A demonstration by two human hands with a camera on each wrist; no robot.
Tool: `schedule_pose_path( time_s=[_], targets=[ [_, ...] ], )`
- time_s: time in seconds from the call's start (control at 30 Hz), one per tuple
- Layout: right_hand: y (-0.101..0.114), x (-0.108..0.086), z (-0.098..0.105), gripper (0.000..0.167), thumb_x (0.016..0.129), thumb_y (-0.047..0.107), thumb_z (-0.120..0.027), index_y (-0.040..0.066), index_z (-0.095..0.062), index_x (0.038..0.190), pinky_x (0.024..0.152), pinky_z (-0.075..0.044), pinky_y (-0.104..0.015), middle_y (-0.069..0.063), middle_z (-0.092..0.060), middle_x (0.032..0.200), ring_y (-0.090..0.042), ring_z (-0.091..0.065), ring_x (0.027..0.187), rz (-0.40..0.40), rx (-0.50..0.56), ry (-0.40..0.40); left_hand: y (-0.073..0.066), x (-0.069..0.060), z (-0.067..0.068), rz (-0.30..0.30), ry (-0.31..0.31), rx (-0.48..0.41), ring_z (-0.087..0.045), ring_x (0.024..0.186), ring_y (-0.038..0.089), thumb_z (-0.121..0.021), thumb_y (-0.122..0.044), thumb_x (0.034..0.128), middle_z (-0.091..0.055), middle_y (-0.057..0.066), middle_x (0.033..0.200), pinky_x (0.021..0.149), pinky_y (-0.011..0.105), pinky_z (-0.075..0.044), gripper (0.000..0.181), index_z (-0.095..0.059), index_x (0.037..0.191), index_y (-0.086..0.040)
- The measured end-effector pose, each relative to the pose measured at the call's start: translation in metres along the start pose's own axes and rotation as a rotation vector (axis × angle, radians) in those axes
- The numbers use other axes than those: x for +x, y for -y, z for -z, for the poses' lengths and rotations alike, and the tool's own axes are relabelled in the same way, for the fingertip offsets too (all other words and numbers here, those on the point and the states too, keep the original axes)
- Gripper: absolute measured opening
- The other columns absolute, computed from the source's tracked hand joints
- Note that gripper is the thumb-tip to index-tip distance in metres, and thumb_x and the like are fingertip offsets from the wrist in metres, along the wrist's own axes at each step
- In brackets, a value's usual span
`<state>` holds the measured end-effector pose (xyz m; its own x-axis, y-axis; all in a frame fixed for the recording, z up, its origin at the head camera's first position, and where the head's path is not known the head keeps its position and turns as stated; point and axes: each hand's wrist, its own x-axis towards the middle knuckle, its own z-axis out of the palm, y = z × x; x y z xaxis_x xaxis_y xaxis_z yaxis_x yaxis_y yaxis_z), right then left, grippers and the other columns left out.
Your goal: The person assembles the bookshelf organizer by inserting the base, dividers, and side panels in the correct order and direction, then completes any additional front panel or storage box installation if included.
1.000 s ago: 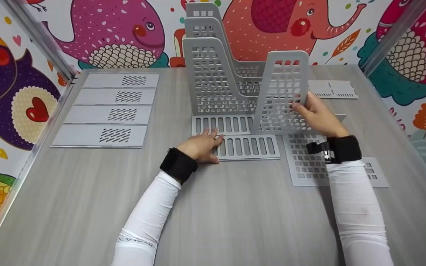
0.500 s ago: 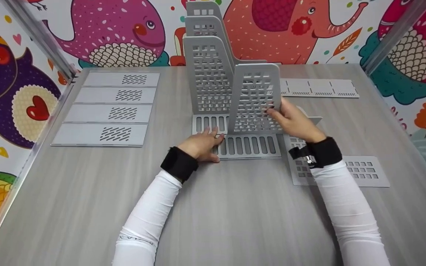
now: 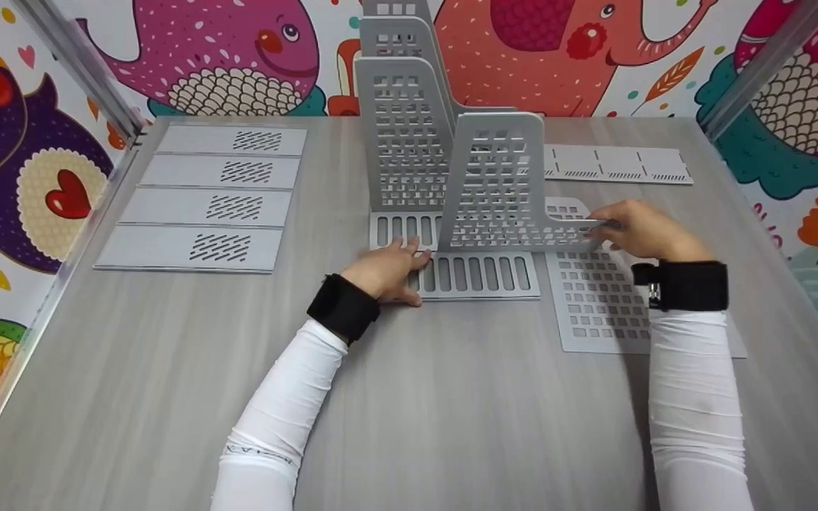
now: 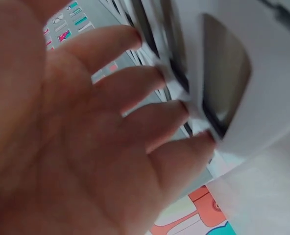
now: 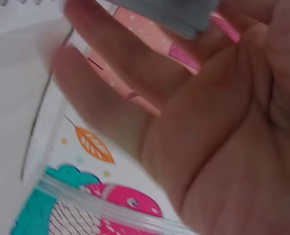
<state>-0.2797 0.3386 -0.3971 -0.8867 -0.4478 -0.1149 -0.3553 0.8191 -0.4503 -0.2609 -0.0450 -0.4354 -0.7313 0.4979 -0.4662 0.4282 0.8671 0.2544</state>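
A grey L-shaped panel (image 3: 500, 181) punched with square holes stands upright on the slotted base panel (image 3: 476, 277). My right hand (image 3: 647, 228) pinches the right end of its low arm between thumb and fingers; in the right wrist view the panel's grey corner (image 5: 184, 17) lies between them. Spread over the left end of the slotted base is my left hand (image 3: 384, 273), whose fingertips touch the slots in the left wrist view. Behind, several similar upright panels (image 3: 407, 135) stand in a row at the base's back part. The join between the held panel and base cannot be made out.
Flat grey panels (image 3: 203, 206) with slanted slits lie on the left. Holed panels (image 3: 597, 305) lie flat under and beside my right forearm. A narrow slitted strip (image 3: 618, 165) lies at the back right. Printed walls (image 3: 238, 53) enclose the table (image 3: 451, 411).
The held panel has moved left over the slotted base. My right hand has shifted from its tall part to the end of its low arm. The left hand has stayed in place.
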Motion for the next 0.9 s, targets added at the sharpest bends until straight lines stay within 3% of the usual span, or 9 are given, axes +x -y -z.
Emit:
schedule_pose_path(
  time_s=[0.1, 0.27, 0.37, 0.53, 0.7, 0.9],
  targets=[
    [0.001, 0.002, -0.002, 0.025, 0.095, -0.007, -0.055, -0.005, -0.069, 0.116, 0.079, -0.061, -0.049, -0.026, -0.072, 0.108, -0.039, -0.072, 0.094, -0.037, 0.042, 0.047, 0.001, -0.001, 0.000, 0.007, 0.012, 0.008, -0.011, 0.156, 0.036, -0.072, -0.041, 0.0900, -0.009, 0.010, 0.170, 0.115, 0.068, -0.029, 0.087, -0.025, 0.160, -0.022],
    [0.006, 0.008, -0.007, 0.022, 0.096, -0.005, -0.055, -0.002, -0.070, 0.112, 0.082, -0.058, -0.051, -0.022, -0.072, 0.104, -0.033, -0.069, 0.089, -0.034, 0.015, 0.043, 0.003, -0.001, 0.000, -0.023, 0.009, 0.006, -0.011, 0.156, 0.038, -0.072, -0.039, 0.0907, -0.009, 0.012, 0.170, 0.120, 0.057, -0.031, 0.085, -0.026, 0.160, -0.019],
    [0.010, 0.010, -0.009, 0.018, 0.096, -0.004, -0.057, -0.001, -0.069, 0.109, 0.079, -0.056, -0.047, -0.019, -0.071, 0.101, -0.030, -0.066, 0.085, -0.020, -0.009, 0.026, 0.003, -0.001, 0.001, -0.039, 0.009, 0.006, -0.011, 0.156, 0.039, -0.072, -0.039, 0.0907, -0.008, 0.014, 0.169, 0.119, 0.058, -0.032, 0.084, -0.027, 0.159, -0.020],
    [0.017, 0.017, -0.017, 0.012, 0.096, -0.001, -0.058, 0.000, -0.068, 0.103, 0.072, -0.052, -0.042, -0.016, -0.070, 0.092, -0.024, -0.063, 0.075, 0.052, -0.068, -0.011, 0.004, -0.002, 0.000, -0.067, -0.002, -0.001, -0.011, 0.154, 0.044, -0.072, -0.039, 0.0899, -0.010, 0.022, 0.167, 0.114, 0.065, -0.034, 0.078, -0.033, 0.156, -0.026],
    [0.024, 0.022, -0.023, 0.008, 0.096, 0.001, -0.061, 0.002, -0.062, 0.089, 0.064, -0.045, -0.036, -0.013, -0.064, 0.077, -0.020, -0.056, 0.065, 0.123, -0.102, -0.054, 0.004, -0.003, -0.002, -0.064, -0.056, -0.057, -0.017, 0.153, 0.045, -0.076, -0.036, 0.0867, -0.009, 0.030, 0.164, 0.115, 0.056, -0.038, 0.076, -0.040, 0.153, -0.028],
    [0.028, 0.027, -0.029, 0.010, 0.095, -0.002, -0.061, 0.000, -0.061, 0.085, 0.064, -0.047, -0.034, -0.014, -0.063, 0.073, -0.016, -0.055, 0.062, 0.186, -0.087, -0.071, 0.003, -0.004, -0.002, -0.002, -0.050, -0.112, 0.005, 0.151, 0.054, -0.077, -0.037, 0.0864, 0.010, 0.038, 0.160, 0.114, 0.057, -0.039, 0.076, -0.040, 0.152, -0.030]
  ],
)
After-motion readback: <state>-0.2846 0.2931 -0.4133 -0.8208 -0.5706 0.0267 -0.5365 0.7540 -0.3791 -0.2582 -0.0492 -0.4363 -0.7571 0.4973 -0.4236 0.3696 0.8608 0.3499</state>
